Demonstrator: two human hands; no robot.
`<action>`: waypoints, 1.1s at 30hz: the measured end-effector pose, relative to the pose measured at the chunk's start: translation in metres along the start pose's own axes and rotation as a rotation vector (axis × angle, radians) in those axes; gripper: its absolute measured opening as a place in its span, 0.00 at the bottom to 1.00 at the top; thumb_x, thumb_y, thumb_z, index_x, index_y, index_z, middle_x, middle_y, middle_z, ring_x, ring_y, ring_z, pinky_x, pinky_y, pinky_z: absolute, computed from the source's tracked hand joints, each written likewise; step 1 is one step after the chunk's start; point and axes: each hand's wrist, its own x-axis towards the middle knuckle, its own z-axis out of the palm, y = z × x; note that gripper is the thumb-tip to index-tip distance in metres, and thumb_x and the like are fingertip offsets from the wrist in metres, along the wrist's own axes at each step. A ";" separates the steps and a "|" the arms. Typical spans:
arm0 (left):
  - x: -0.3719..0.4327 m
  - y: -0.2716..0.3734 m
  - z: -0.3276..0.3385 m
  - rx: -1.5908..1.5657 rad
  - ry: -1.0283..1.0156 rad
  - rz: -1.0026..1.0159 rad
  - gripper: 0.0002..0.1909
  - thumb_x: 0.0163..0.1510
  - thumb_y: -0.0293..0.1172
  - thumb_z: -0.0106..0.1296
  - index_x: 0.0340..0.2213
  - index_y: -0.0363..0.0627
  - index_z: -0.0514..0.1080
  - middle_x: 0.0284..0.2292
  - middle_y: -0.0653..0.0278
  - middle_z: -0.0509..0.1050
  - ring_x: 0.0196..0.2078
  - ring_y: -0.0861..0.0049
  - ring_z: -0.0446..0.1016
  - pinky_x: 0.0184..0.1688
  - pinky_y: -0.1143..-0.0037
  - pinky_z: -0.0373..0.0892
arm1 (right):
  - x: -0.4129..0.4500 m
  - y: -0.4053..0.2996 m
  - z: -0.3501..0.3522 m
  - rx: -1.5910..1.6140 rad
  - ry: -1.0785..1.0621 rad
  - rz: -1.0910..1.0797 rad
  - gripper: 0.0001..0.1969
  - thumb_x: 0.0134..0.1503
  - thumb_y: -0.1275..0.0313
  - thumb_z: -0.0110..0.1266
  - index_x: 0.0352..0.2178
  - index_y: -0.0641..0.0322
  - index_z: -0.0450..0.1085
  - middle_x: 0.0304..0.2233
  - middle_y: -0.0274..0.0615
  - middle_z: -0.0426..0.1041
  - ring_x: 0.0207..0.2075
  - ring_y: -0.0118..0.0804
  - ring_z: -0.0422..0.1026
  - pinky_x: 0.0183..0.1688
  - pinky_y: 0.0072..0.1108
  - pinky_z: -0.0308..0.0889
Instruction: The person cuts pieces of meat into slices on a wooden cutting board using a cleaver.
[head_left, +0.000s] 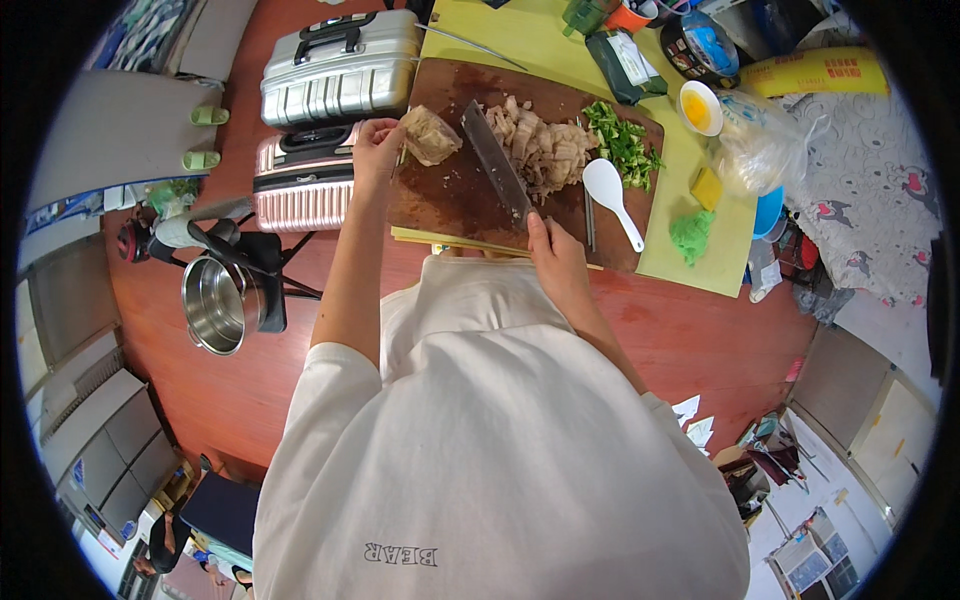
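My left hand (379, 150) has its fingertips and thumb at the left edge of a block of cooked meat (430, 136), on the left side of a brown wooden cutting board (442, 202). In my right hand (556, 251) is the handle of a cleaver. Its broad metal blade (496, 161) slants up and left across the board, between the block and a heap of sliced meat (551, 146). Chopped green peppers (621, 142) lie right of the slices. A white rice spoon (609, 196) and a pair of chopsticks (589, 221) rest near the board's front right.
The yellow table (675, 247) also bears a bowl of beaten egg (700, 109), a sponge (706, 189), a green mesh scrubber (691, 236) and a plastic bag (757, 154). Two suitcases (337, 71) stand at the left. A steel pot (217, 306) sits on a chair. Another person (166, 536) is far behind.
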 end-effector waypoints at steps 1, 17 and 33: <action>0.003 -0.001 -0.003 -0.016 -0.029 -0.038 0.09 0.56 0.29 0.55 0.38 0.42 0.72 0.32 0.69 0.75 0.33 0.84 0.73 0.41 0.80 0.69 | 0.000 0.001 0.000 0.006 -0.009 0.005 0.28 0.67 0.51 0.42 0.23 0.67 0.66 0.17 0.43 0.67 0.20 0.36 0.66 0.28 0.28 0.63; -0.050 -0.034 -0.008 0.605 0.055 0.236 0.16 0.46 0.27 0.59 0.38 0.35 0.74 0.31 0.58 0.77 0.32 0.70 0.76 0.37 0.74 0.72 | 0.011 0.007 -0.004 0.029 -0.042 0.060 0.29 0.65 0.49 0.43 0.30 0.71 0.69 0.23 0.61 0.71 0.29 0.66 0.71 0.31 0.41 0.64; -0.070 -0.022 0.024 0.392 0.029 0.393 0.20 0.44 0.26 0.65 0.40 0.41 0.73 0.37 0.60 0.73 0.41 0.69 0.72 0.45 0.73 0.69 | 0.011 -0.037 -0.002 -0.200 -0.148 -0.060 0.27 0.65 0.49 0.43 0.29 0.66 0.68 0.21 0.61 0.71 0.28 0.66 0.71 0.30 0.45 0.63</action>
